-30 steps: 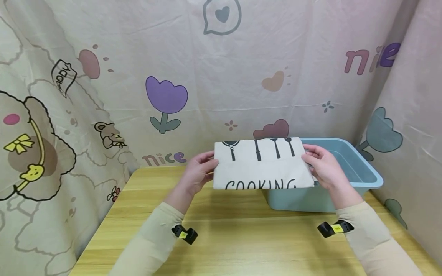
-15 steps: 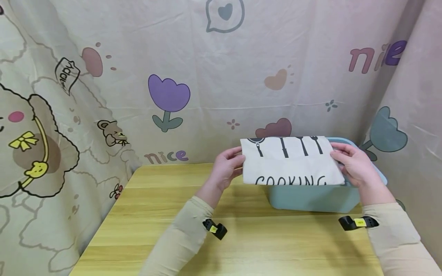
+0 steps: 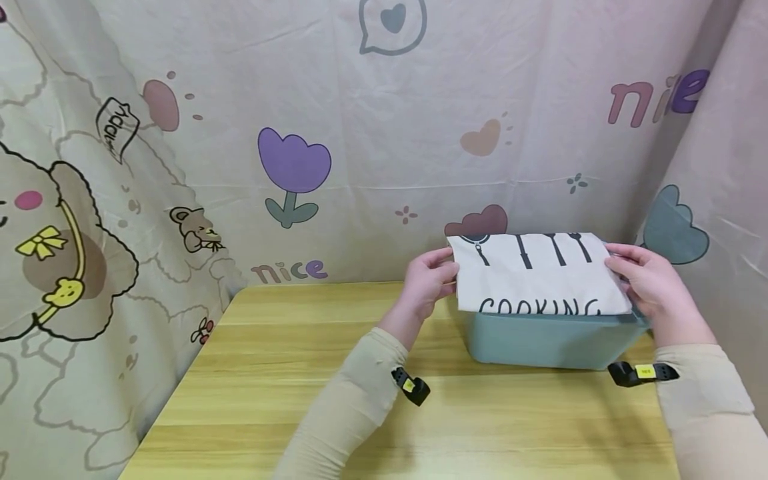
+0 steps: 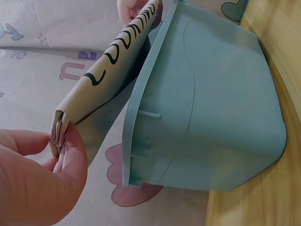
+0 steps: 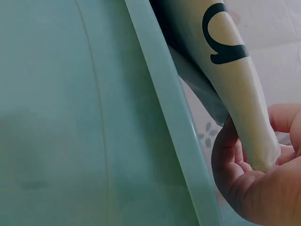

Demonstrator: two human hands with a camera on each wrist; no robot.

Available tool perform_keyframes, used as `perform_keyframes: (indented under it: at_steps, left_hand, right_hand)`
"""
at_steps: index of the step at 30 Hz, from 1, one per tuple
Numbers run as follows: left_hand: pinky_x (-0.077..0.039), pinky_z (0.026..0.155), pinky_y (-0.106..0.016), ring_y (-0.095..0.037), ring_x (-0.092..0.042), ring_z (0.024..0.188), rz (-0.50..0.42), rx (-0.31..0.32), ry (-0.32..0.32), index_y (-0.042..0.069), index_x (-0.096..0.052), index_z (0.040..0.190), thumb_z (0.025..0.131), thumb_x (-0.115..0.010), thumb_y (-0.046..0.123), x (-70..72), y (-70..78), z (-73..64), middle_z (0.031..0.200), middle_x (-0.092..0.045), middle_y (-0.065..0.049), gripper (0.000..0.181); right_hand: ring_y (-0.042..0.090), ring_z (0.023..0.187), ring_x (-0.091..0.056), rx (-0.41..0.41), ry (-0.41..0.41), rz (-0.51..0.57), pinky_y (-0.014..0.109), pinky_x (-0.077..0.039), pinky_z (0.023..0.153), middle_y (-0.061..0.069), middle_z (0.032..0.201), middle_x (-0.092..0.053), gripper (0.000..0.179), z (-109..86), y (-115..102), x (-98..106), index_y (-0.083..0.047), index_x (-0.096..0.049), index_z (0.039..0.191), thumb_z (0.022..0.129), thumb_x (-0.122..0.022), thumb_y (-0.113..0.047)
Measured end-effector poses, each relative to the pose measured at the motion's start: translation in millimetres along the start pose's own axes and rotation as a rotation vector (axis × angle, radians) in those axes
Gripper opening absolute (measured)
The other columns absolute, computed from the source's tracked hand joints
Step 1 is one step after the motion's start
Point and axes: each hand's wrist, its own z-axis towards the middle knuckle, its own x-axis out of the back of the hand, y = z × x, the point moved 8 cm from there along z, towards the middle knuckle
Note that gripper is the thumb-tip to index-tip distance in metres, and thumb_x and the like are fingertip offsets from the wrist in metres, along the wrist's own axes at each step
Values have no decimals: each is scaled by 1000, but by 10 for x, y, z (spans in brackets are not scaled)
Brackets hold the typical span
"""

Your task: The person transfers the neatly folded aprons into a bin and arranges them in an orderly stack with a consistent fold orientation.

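Note:
A folded white cloth (image 3: 543, 283), printed with black utensils and the word COOKING, is held level over a light blue plastic bin (image 3: 549, 341). My left hand (image 3: 427, 279) pinches its left end between thumb and fingers; the stacked folds show at that end (image 4: 57, 134) in the left wrist view. At the other end my right hand (image 3: 651, 283) grips the cloth, fingers curled beneath it in the right wrist view. There, a gap shows between the cloth and the bin's rim (image 5: 162, 101). Most of the bin's opening is hidden under the cloth.
The bin stands on a wooden table (image 3: 288, 373), toward its back right. A printed curtain (image 3: 372, 133) hangs behind the table and along both sides. Black wrist cameras are strapped over both sleeves (image 3: 354, 393).
Both hands have carried the folded cloth to the right, from partly left of the bin to over its opening. The bin has stayed in place, and the head view has shifted slightly.

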Motion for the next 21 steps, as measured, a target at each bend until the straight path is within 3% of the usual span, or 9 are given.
perform_keyframes:
  at_steps: [6,11,14,21]
  left_hand:
    - [-59,77,-37,-19,-66,82,23,-1,17,1,-65,128,89,-64,-7,-113,-38,94,99,-68,-11,40]
    - [-59,76,-36,-20,-67,82,106,-10,54,2,-67,125,89,-66,-5,-175,-59,161,98,-68,-10,37]
    - [-59,76,-36,-21,-68,83,140,-11,82,2,-68,123,88,-67,-5,-223,-71,202,96,-68,-9,36]
    - [-59,76,-37,-21,-69,84,223,8,151,4,-71,119,87,-69,-5,-311,-95,272,91,-65,-6,33]
  right_hand:
    - [13,95,-48,-20,43,-114,17,-51,71,-7,117,-46,23,65,41,108,-33,-54,125,102,-51,-38]
    - [22,100,-45,-23,70,-179,17,-49,70,0,123,-44,54,115,61,171,-11,-43,148,103,-49,-39]
    - [26,104,-43,-37,85,-218,16,-47,71,6,128,-42,64,130,79,207,-4,-34,153,102,-48,-41]
    - [30,109,-42,-67,95,-238,38,-45,90,18,138,-37,67,143,150,258,-1,-31,153,103,-46,-43]
